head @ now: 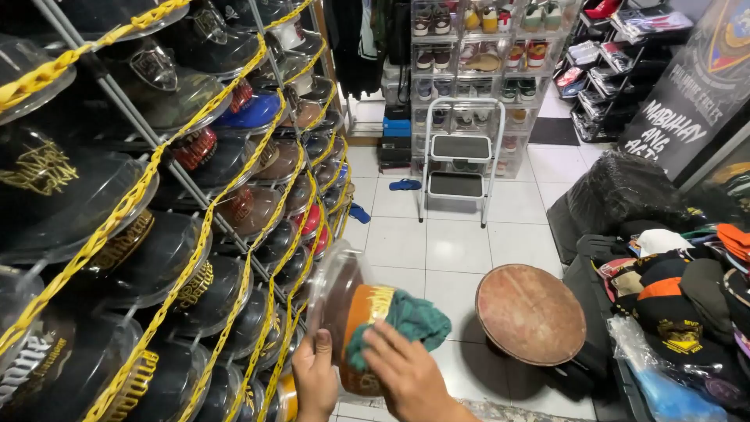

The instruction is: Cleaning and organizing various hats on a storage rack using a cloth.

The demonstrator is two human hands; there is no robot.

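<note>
My left hand grips a brown and orange cap in a clear plastic cover, held on its side low in the view beside the rack. My right hand presses a green cloth against the cap's orange part. Both hands are close together, touching the cap from below and from the right.
A metal rack on the left holds several caps in clear covers, crossed by yellow plastic chains. A round brown stool stands on the white tiled floor. A white step stool, shoe boxes and a pile of caps lie beyond.
</note>
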